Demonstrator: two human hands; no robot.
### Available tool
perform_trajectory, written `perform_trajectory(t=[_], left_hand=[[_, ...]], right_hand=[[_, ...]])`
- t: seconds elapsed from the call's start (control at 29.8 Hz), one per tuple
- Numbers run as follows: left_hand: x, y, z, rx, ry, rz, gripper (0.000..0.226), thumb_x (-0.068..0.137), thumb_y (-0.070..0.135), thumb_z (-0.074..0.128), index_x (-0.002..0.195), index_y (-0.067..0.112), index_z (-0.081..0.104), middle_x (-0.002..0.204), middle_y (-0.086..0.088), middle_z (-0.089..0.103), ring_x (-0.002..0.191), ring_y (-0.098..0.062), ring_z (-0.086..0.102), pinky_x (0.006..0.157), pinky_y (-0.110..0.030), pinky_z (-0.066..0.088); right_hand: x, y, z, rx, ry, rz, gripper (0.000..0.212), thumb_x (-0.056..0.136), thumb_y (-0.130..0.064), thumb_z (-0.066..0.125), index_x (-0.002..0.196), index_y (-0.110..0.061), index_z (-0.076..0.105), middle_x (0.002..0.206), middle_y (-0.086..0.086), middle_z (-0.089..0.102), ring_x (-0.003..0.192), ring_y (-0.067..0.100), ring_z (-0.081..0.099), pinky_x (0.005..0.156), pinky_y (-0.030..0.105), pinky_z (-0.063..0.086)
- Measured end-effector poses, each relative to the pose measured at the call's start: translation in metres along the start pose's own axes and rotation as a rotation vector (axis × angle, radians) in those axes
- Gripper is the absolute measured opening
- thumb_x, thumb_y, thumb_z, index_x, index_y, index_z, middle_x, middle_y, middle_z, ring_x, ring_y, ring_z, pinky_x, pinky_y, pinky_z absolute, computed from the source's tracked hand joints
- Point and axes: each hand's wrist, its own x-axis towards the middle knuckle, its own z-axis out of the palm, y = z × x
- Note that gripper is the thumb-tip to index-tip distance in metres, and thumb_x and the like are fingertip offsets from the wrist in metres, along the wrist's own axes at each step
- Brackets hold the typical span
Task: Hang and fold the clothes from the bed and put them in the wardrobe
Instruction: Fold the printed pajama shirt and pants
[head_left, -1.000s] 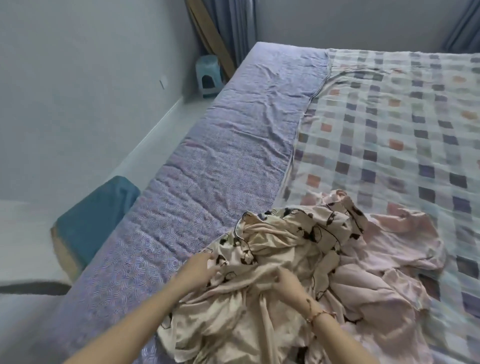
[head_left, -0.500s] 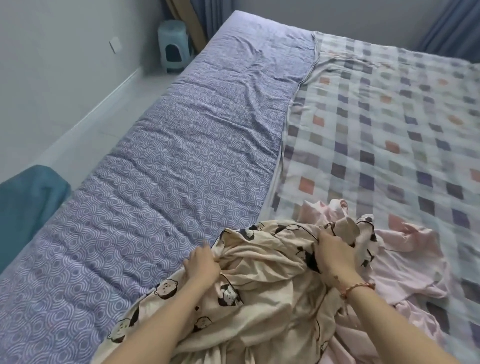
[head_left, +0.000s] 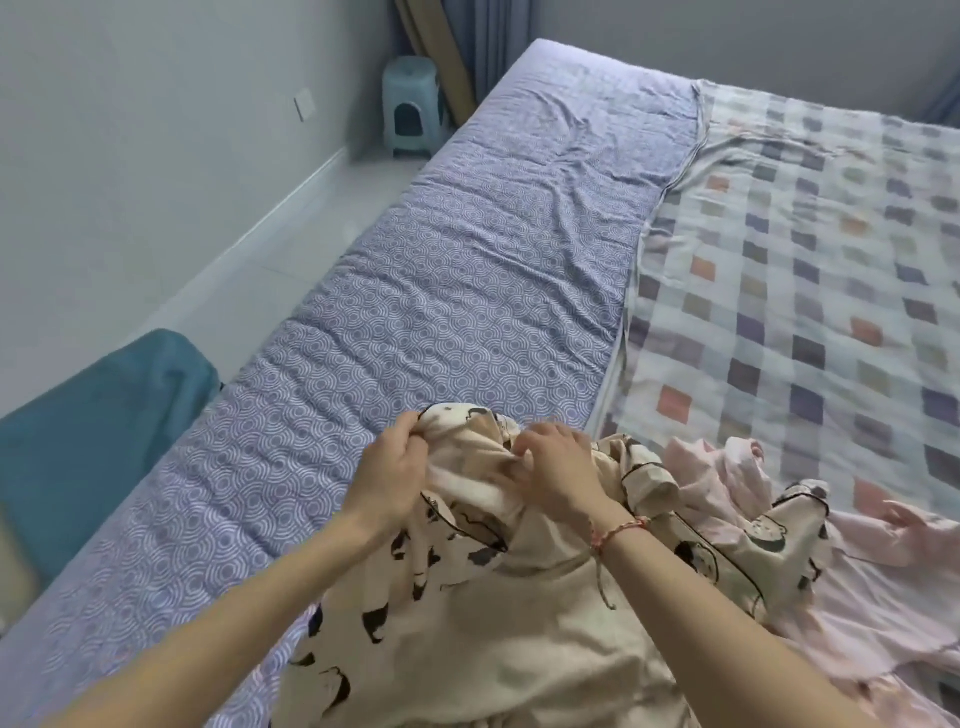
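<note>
Hands closer together than 0.5 s ago: left hand (head_left: 397, 470) and right hand (head_left: 558, 467) each grasp bunched cream bear-print pyjama fabric (head_left: 519, 665), likely finding an edge to shake it flat, on purple swirl-patterned bedsheet (head_left: 441, 312) beside pale pink garment (head_left: 883, 597).

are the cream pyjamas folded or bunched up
Bunched up, not folded: the cream pyjamas lie crumpled in loose creases, their upper edge gathered in the left hand and right hand.

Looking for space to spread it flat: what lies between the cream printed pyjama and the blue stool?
Head view: from the cream printed pyjama to the blue stool there is only wrinkled purple sheet, then pale floor.
</note>
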Motion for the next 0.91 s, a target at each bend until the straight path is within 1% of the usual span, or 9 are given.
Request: perform_trajectory(t=[0.07, 0.17, 0.27, 0.34, 0.4, 0.64, 0.71, 0.81, 0.91], left_hand=[[-0.006, 0.016, -0.024, -0.171, -0.151, 0.029, 0.02, 0.088, 0.022, 0.049, 0.09, 0.006, 0.06, 0.074, -0.001, 0.059, 0.07, -0.013, 0.054, 0.067, -0.029, 0.042], [-0.014, 0.033, -0.051, -0.192, -0.366, 0.137, 0.015, 0.075, 0.025, 0.064, 0.087, 0.017, 0.065, 0.074, 0.006, 0.066, 0.073, -0.002, 0.059, 0.067, -0.016, 0.045], [-0.026, 0.048, -0.072, -0.073, -0.415, 0.201, 0.009, 0.076, 0.011, 0.064, 0.084, 0.014, 0.066, 0.068, 0.007, 0.061, 0.066, 0.0, 0.052, 0.062, -0.014, 0.039], [-0.026, 0.051, -0.081, 0.089, -0.372, 0.2, 0.017, 0.068, 0.018, 0.057, 0.08, 0.009, 0.065, 0.067, -0.004, 0.058, 0.063, -0.007, 0.048, 0.061, -0.02, 0.036], [-0.033, 0.055, -0.095, 0.293, -0.291, 0.192, 0.009, 0.061, 0.02, 0.049, 0.064, 0.016, 0.056, 0.061, -0.003, 0.051, 0.059, -0.008, 0.043, 0.056, -0.017, 0.029], [-0.058, 0.071, -0.141, 0.621, 0.104, 0.234, 0.017, 0.074, -0.008, 0.056, 0.08, 0.004, 0.067, 0.072, 0.001, 0.045, 0.084, -0.027, 0.053, 0.064, -0.027, 0.032], [-0.062, 0.079, -0.154, 0.454, -0.037, 0.193, 0.005, 0.069, -0.001, 0.069, 0.073, 0.001, 0.067, 0.064, -0.001, 0.053, 0.07, -0.019, 0.053, 0.056, -0.019, 0.033], [-0.077, 0.099, -0.17, -0.037, -0.488, 0.04, 0.028, 0.058, 0.023, 0.079, 0.069, 0.002, 0.065, 0.056, 0.004, 0.057, 0.055, -0.005, 0.054, 0.054, -0.011, 0.041], [-0.082, 0.101, -0.174, -0.404, -0.6, -0.078, 0.05, 0.056, 0.036, 0.087, 0.09, 0.003, 0.07, 0.073, -0.006, 0.067, 0.062, -0.011, 0.063, 0.057, -0.022, 0.054]], right_hand=[[0.002, -0.013, -0.013, 0.05, 0.012, -0.092, 0.028, 0.083, -0.024, 0.062, 0.11, -0.02, 0.054, 0.143, -0.002, 0.037, 0.135, 0.016, 0.027, 0.108, 0.031, 0.014], [-0.009, -0.05, -0.049, 0.107, -0.092, -0.316, 0.067, 0.079, -0.014, 0.06, 0.138, -0.019, 0.03, 0.153, -0.001, 0.019, 0.141, 0.014, 0.012, 0.114, 0.03, 0.003], [-0.026, -0.081, -0.076, 0.082, -0.2, -0.389, 0.041, 0.08, -0.021, 0.067, 0.119, -0.015, 0.056, 0.121, 0.004, 0.056, 0.118, 0.017, 0.045, 0.098, 0.026, 0.03], [-0.03, -0.084, -0.091, 0.101, -0.228, -0.333, 0.02, 0.075, -0.028, 0.075, 0.079, -0.015, 0.061, 0.075, -0.002, 0.057, 0.071, 0.013, 0.052, 0.062, 0.024, 0.036], [-0.04, -0.082, -0.112, 0.149, -0.209, -0.27, 0.039, 0.071, -0.034, 0.079, 0.058, -0.02, 0.045, 0.058, -0.006, 0.045, 0.053, 0.008, 0.039, 0.049, 0.023, 0.028], [-0.067, -0.079, -0.178, 0.011, 0.049, -0.249, 0.027, 0.078, -0.019, 0.074, 0.096, -0.006, 0.059, 0.086, 0.001, 0.051, 0.08, 0.018, 0.047, 0.064, 0.025, 0.031], [-0.07, -0.071, -0.188, 0.005, 0.136, -0.206, 0.02, 0.082, -0.022, 0.071, 0.085, -0.009, 0.056, 0.083, 0.001, 0.051, 0.076, 0.019, 0.047, 0.062, 0.025, 0.032], [-0.077, -0.054, -0.203, -0.055, 0.167, -0.116, 0.036, 0.089, -0.025, 0.06, 0.062, -0.018, 0.039, 0.078, 0.004, 0.049, 0.074, 0.02, 0.047, 0.063, 0.027, 0.034], [-0.087, -0.043, -0.207, -0.08, 0.152, -0.078, 0.043, 0.093, -0.032, 0.054, 0.057, -0.018, 0.034, 0.07, 0.004, 0.049, 0.073, 0.021, 0.048, 0.062, 0.028, 0.035]])
